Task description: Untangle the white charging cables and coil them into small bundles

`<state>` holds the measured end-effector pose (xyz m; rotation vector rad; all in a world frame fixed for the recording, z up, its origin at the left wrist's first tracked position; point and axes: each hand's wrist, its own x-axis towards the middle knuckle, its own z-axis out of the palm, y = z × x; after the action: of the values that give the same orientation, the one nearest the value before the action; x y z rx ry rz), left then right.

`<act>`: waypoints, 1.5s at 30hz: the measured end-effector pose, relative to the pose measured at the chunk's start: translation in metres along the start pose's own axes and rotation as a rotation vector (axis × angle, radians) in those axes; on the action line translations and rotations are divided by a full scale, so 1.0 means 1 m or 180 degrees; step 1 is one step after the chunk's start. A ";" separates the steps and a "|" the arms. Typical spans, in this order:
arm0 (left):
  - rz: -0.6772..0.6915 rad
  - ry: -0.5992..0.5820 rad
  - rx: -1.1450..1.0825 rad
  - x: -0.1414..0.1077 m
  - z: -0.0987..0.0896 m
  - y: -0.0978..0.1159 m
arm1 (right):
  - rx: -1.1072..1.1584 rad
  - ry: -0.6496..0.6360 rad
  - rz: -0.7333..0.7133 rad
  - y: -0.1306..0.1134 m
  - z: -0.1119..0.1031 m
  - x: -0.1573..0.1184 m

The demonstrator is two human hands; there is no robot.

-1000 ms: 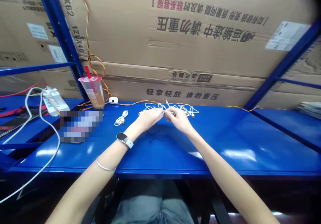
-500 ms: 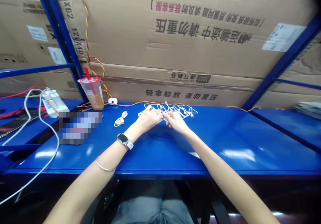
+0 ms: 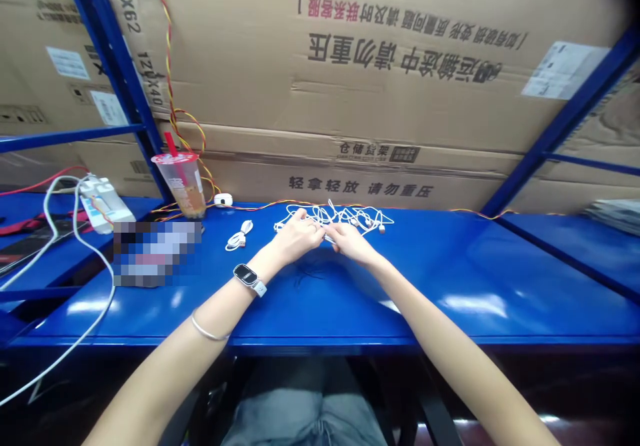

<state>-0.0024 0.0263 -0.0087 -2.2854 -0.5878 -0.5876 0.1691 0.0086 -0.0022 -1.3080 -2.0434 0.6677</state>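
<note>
Fingers on both hands curl low over a messy pile of white cables on a blue metal shelf. Left hand and right hand nearly touch, with a small shiny bit between them, but you can't tell if they grip it.

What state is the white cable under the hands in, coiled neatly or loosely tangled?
Loosely tangled: the white cable sprawls in crossing loops just beyond the left hand and right hand.

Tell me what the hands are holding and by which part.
The left hand and right hand hold the tangled white cable in their fingers, mid-tangle; the fingers hide the exact spot.
</note>
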 end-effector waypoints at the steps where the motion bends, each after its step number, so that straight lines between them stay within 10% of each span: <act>1: 0.0008 0.0026 -0.0007 0.000 0.000 0.000 | 0.0032 -0.0029 0.0024 0.000 0.000 0.000; 14: -0.0002 0.0293 -0.0129 -0.003 0.010 0.002 | 0.0197 -0.0174 0.0521 0.001 -0.002 0.000; 25: -0.1298 -0.0643 -0.0712 -0.007 -0.020 -0.021 | 0.0518 0.0068 0.0596 0.002 -0.006 -0.002; 31: -0.2954 -0.1308 -0.1780 -0.032 -0.032 -0.065 | 0.0364 0.0239 0.0652 0.015 -0.011 0.005; 45: -0.3607 -0.2425 -0.0529 -0.050 -0.020 -0.070 | -0.0832 0.0218 0.0637 0.019 -0.007 0.004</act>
<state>-0.0856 0.0455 0.0124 -2.0971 -2.3231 -0.2019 0.1844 0.0203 -0.0099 -1.6783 -2.0111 0.4439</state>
